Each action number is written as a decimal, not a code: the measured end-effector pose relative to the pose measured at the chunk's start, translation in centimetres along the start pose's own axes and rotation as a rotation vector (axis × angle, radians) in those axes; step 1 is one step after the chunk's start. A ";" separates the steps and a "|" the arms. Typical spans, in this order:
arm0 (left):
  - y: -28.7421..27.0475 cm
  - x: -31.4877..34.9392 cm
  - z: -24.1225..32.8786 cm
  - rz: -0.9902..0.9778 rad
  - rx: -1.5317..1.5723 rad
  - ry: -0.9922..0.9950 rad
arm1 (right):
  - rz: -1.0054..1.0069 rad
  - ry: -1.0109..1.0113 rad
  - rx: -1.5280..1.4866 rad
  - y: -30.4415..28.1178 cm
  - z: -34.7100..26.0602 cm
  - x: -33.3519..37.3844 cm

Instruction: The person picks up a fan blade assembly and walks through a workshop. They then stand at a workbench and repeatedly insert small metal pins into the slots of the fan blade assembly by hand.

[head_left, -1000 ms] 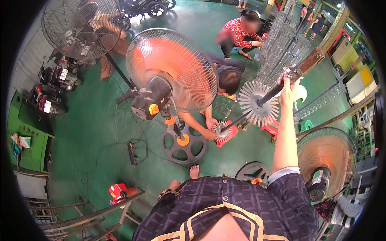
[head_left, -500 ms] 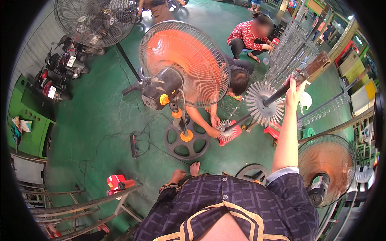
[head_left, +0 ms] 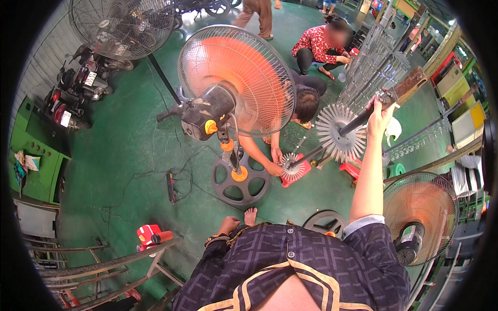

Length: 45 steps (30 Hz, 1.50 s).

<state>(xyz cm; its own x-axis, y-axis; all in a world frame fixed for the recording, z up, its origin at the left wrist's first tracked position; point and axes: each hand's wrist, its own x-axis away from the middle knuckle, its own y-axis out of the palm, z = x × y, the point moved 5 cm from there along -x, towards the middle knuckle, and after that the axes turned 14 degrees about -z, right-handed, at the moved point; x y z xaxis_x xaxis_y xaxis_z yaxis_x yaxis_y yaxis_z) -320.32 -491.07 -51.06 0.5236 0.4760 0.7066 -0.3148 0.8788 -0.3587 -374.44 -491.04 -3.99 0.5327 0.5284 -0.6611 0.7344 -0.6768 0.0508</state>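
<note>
My right hand (head_left: 381, 120) is closed around the upper part of a dark metal shaft (head_left: 358, 123), which slants down to the left. Fixed along the shaft are a large finned metal disc (head_left: 328, 129) and a smaller finned disc (head_left: 288, 168) at its lower end. Beside that lower disc, a co-worker's hands (head_left: 276, 161) are at work, close to a red plastic stool (head_left: 296, 179). My left hand (head_left: 229, 225) rests low near my bare foot (head_left: 251, 215), its fingers mostly hidden and holding nothing I can make out.
A large orange-bladed fan (head_left: 236, 78) stands ahead on a black round base (head_left: 241, 194). Another fan (head_left: 421, 217) is at my right. Cables and a power strip (head_left: 171, 187) lie on the green floor. A person in red (head_left: 316, 44) squats beside metal racks (head_left: 371, 72).
In the background, a person in brown trousers has moved to the right. My right hand keeps its hold on the shaft, and the co-worker's hands stay at the lower disc.
</note>
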 end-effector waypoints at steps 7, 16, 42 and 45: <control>-0.1 0.2 -0.1 -0.008 0.049 -0.040 | 0.004 -0.009 0.015 -0.2 -0.3 -0.2; -0.1 -0.2 0.1 -0.016 0.041 -0.056 | 0.058 -0.051 0.064 -2.1 -0.1 -0.4; -0.3 0.3 -0.2 0.018 0.028 -0.002 | 0.014 -0.028 0.069 2.2 -0.1 -0.5; -0.1 0.6 -0.5 0.030 0.047 -0.017 | 0.011 -0.018 0.083 2.4 -0.2 -0.6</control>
<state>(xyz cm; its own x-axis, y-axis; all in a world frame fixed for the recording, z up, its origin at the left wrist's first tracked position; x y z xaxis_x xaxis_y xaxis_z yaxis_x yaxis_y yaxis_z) -319.56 -490.87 -50.94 0.5004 0.5008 0.7062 -0.3668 0.8615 -0.3510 -372.97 -492.90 -3.31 0.5318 0.5121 -0.6745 0.6908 -0.7230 -0.0042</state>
